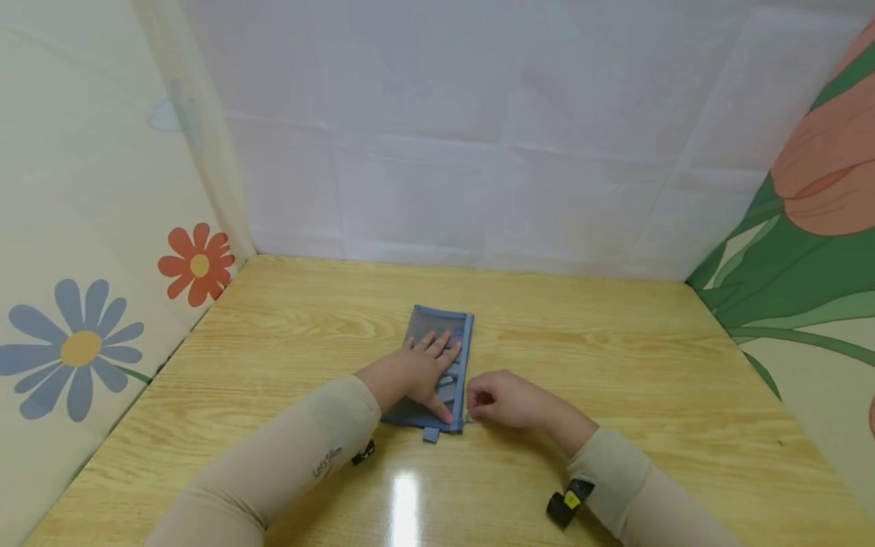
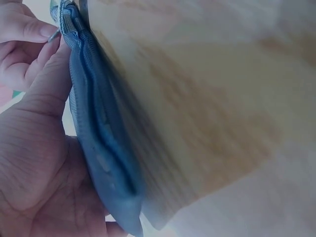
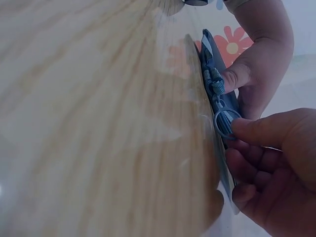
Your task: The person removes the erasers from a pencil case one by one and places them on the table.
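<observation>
A blue zippered mesh pouch (image 1: 425, 322) lies flat on the table, some items showing dimly through its mesh. Spread across it is my left hand (image 1: 425, 372), palm down, the thumb near the zipper end. At that near end, my right hand (image 1: 502, 399) pinches the ring-shaped zipper pull (image 3: 216, 125) between thumb and curled fingers. The zipper (image 2: 88, 69) runs along the pouch's right edge in the head view. A small blue tab (image 1: 431, 434) sticks out from the near edge. What exactly is inside the pouch cannot be told.
The light wood-grain table (image 1: 588, 334) extends around the pouch. A white sheet (image 1: 478, 137) hangs behind it, and flower-printed walls (image 1: 41, 205) stand at the left and right. Black wrist devices (image 1: 562, 510) are strapped to both sleeved forearms.
</observation>
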`<state>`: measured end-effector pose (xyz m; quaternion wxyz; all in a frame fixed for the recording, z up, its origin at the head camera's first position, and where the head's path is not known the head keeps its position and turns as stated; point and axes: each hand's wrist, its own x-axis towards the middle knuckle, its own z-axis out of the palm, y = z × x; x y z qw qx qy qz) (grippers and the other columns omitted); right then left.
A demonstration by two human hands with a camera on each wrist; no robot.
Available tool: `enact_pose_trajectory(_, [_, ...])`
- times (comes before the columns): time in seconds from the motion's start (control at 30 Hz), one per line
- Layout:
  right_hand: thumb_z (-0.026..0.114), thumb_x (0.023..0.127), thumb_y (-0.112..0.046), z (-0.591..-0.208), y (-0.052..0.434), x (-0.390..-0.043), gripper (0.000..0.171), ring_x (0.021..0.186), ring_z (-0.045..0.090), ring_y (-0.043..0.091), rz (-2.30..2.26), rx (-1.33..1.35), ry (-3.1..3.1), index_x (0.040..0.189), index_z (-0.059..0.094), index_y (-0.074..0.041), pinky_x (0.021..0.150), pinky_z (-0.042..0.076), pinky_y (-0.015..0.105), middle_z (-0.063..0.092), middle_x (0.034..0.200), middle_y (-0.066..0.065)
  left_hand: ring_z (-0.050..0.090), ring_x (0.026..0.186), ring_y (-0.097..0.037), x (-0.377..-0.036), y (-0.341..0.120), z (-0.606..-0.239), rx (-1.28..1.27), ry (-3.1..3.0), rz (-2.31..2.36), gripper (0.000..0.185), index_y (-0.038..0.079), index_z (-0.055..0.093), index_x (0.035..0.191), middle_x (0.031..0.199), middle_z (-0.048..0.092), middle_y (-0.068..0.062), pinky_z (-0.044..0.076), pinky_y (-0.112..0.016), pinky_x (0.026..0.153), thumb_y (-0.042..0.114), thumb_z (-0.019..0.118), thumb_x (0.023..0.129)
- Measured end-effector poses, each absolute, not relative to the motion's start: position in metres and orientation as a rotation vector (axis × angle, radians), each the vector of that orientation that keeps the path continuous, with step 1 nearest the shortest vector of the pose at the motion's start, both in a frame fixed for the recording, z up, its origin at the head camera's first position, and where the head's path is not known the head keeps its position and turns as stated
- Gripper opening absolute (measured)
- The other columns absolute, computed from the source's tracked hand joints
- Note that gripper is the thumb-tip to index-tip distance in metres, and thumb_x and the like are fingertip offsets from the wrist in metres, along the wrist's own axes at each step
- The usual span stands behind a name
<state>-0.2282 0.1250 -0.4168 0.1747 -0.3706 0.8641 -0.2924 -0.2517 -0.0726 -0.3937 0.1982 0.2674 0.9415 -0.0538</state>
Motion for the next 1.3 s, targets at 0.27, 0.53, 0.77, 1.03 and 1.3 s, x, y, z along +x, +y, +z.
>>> enact_pose_trajectory(0.27, [0.061, 0.087, -0.013, -0.415, 0.124, -0.227, 0.014, 0.063, 0.049, 0.004, -0.831, -1.020, 2.442, 0.074, 0.057, -0.018, 0.057, 0.042, 0.021, 0.054, 0.068, -0.011, -0.002, 0.138, -0.033, -0.253, -0.072, -0.396, 0.740, 2.640, -0.171, 0.129, 0.020, -0.002, 0.148, 0.152, -0.008, -0.009, 0.008, -0.055, 0.107, 0.085, 0.051, 0.050])
enact_pose_trajectory(0.53, [0.060, 0.086, -0.008, -0.417, 0.122, -0.228, 0.012, 0.063, 0.053, 0.008, -0.967, -0.858, 2.371, 0.075, 0.059, -0.011, 0.057, 0.047, 0.024, 0.057, 0.069, -0.004, -0.001, 0.138, -0.034, -0.254, -0.072, -0.395, 0.730, 2.625, -0.180, 0.129, 0.020, -0.002, 0.148, 0.152, -0.007, -0.009, 0.009, -0.055, 0.107, 0.085, 0.050, 0.049])
enact_pose_trajectory(0.77, [0.056, 0.084, 0.002, -0.419, 0.119, -0.227, 0.010, 0.056, 0.060, 0.014, -1.120, -0.654, 2.297, 0.075, 0.057, -0.002, 0.052, 0.050, 0.028, 0.058, 0.067, 0.004, 0.000, 0.138, -0.034, -0.252, -0.071, -0.393, 0.732, 2.630, -0.177, 0.128, 0.020, -0.001, 0.148, 0.153, -0.006, -0.010, 0.009, -0.055, 0.107, 0.084, 0.052, 0.050])
enact_pose_trajectory(1.03, [0.055, 0.083, 0.006, -0.420, 0.115, -0.226, 0.009, 0.053, 0.060, 0.016, -1.199, -0.536, 2.275, 0.075, 0.056, 0.001, 0.049, 0.051, 0.030, 0.059, 0.064, 0.006, -0.001, 0.138, -0.035, -0.252, -0.071, -0.395, 0.717, 2.635, -0.185, 0.128, 0.021, -0.001, 0.148, 0.152, -0.007, -0.009, 0.008, -0.056, 0.107, 0.084, 0.052, 0.050])
enact_pose_trajectory(1.3, [0.056, 0.082, 0.006, -0.419, 0.113, -0.226, 0.009, 0.052, 0.060, 0.015, -1.223, -0.500, 2.285, 0.074, 0.057, 0.002, 0.051, 0.052, 0.030, 0.059, 0.063, 0.005, 0.000, 0.138, -0.034, -0.250, -0.069, -0.393, 0.699, 2.645, -0.219, 0.128, 0.021, -0.001, 0.148, 0.153, -0.006, -0.009, 0.009, -0.055, 0.107, 0.083, 0.052, 0.050])
